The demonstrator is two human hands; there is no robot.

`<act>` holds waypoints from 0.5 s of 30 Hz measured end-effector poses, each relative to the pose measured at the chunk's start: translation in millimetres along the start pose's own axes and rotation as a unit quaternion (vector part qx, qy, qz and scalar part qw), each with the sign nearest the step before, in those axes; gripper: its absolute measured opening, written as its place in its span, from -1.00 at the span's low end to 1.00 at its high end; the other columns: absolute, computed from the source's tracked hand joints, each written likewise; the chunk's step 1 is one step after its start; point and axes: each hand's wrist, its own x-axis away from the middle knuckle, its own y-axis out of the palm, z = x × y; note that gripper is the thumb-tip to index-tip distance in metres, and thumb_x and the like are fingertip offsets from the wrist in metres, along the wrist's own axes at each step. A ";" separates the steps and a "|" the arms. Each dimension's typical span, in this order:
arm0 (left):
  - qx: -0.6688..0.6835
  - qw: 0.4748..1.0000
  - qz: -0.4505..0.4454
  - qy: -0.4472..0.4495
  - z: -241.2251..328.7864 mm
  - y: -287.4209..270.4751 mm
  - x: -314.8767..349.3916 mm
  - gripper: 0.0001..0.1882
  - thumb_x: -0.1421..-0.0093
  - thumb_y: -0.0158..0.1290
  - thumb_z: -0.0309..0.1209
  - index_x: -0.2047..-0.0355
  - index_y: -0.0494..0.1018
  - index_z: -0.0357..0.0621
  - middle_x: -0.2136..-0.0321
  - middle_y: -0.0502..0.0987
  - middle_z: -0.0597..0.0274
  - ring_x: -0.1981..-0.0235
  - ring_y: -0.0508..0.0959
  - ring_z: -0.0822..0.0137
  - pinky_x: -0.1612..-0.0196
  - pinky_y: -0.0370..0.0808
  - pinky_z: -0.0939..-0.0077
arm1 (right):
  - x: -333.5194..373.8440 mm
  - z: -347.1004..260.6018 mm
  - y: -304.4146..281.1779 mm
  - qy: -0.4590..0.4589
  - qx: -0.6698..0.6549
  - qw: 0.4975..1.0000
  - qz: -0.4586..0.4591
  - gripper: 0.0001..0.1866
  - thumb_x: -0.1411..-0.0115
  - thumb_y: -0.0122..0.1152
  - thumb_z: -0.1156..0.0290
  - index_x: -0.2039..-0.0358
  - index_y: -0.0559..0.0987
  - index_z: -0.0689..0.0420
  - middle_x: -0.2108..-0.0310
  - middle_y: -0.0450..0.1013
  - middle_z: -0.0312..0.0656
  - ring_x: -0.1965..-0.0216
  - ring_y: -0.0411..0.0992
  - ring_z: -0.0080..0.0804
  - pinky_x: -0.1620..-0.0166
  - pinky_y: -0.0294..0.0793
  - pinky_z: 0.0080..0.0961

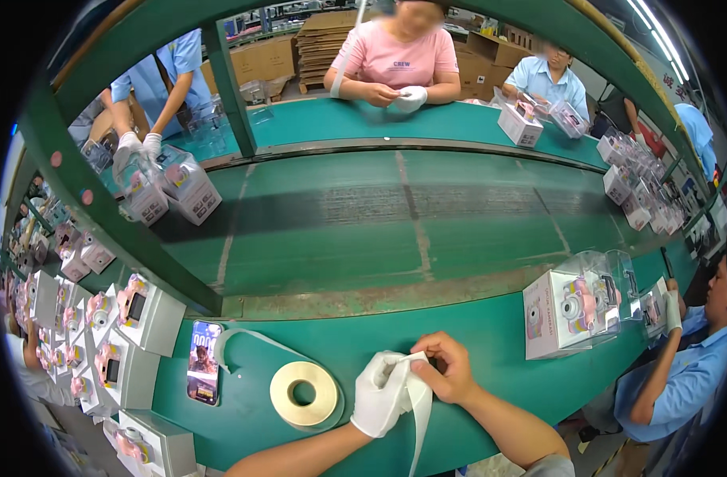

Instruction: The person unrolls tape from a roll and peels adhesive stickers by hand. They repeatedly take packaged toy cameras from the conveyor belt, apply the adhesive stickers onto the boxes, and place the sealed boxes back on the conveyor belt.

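My left hand [382, 395], in a white glove, is closed with its fingertips against those of my bare right hand [445, 368]. Both pinch a narrow white strip [419, 429], whose loose end hangs below them past the table's front edge. What lies right between the fingertips is too small to make out. Beside my left wrist lies a cream roll of tape or labels [281, 389], with a pale tail [256, 337] curling away to the left. A lit phone [204, 362] lies further left on the green table [459, 326].
White boxes [131, 378] with pink toy cameras are stacked at left. Another white box [542, 314] with clear plastic covers [610, 294] stands at right. A green conveyor belt [324, 230] runs beyond, under a green metal frame [133, 230]. Several co-workers sit or stand around.
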 end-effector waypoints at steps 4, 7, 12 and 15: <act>-0.047 0.999 0.013 -0.003 2.8 4.3 -3.9 -0.92 -0.37 0.07 -0.53 0.17 0.49 -0.27 0.29 0.52 0.29 0.27 0.50 0.54 0.18 0.48 0.60 | -5.2 13.2 -17.2 -0.030 0.015 0.999 -0.012 -0.94 -0.26 0.27 0.59 0.30 0.54 0.25 0.41 0.48 -0.25 0.45 0.31 -0.62 0.39 0.27 -0.61; -0.019 0.999 -0.003 0.046 7.1 10.2 -6.6 -0.90 -0.34 0.06 -0.60 0.15 0.46 -0.30 0.21 0.50 0.22 0.25 0.51 0.49 0.16 0.48 0.57 | -6.0 7.6 -15.5 -0.062 0.027 0.998 -0.010 -0.95 -0.28 0.27 0.59 0.31 0.55 0.23 0.41 0.48 -0.24 0.46 0.31 -0.61 0.41 0.26 -0.63; -0.021 0.996 -0.013 0.088 3.4 5.2 -8.5 -0.88 -0.31 0.07 -0.64 0.15 0.47 -0.29 0.17 0.49 0.15 0.22 0.51 0.44 0.12 0.47 0.56 | -5.3 7.8 -14.7 -0.084 0.027 0.996 -0.015 -0.92 -0.26 0.30 0.60 0.35 0.54 0.23 0.43 0.48 -0.22 0.49 0.33 -0.60 0.46 0.26 -0.61; -0.027 0.992 -0.046 0.115 2.2 1.2 -5.2 -0.87 -0.30 0.08 -0.65 0.15 0.49 -0.28 0.17 0.50 0.14 0.22 0.51 0.43 0.13 0.47 0.55 | -2.2 7.0 -15.0 -0.104 0.043 0.994 -0.013 -0.86 -0.23 0.33 0.61 0.41 0.50 0.23 0.51 0.47 -0.20 0.52 0.36 -0.58 0.51 0.27 -0.59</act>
